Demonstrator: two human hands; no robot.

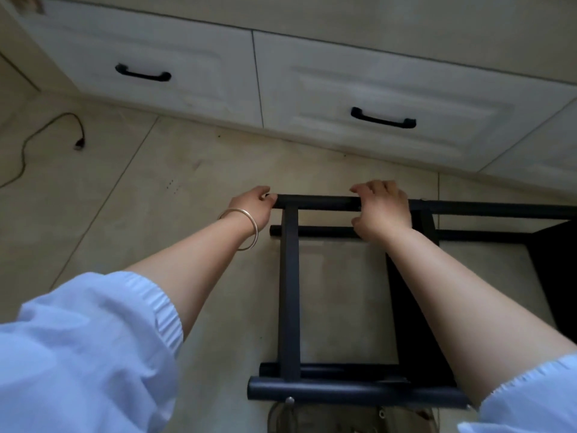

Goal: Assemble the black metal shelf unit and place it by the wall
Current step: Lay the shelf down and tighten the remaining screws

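1. One black metal shelf frame [289,292].
2. Two hands: left hand [254,205] and right hand [382,209].
3. One bracelet [245,228].
4. Two white drawers [175,67], each with one black handle [143,73].
5. One cable [50,132].

Below you lies a pale beige tiled floor [193,170] with thin grout lines running across it. The black metal tubular shelf frame [288,295] stands on it, near the white drawer cabinet [199,73] that rises from the floor's far edge. To your left, a thin dark cable [53,126] with a plug end lies loose on the tiles.
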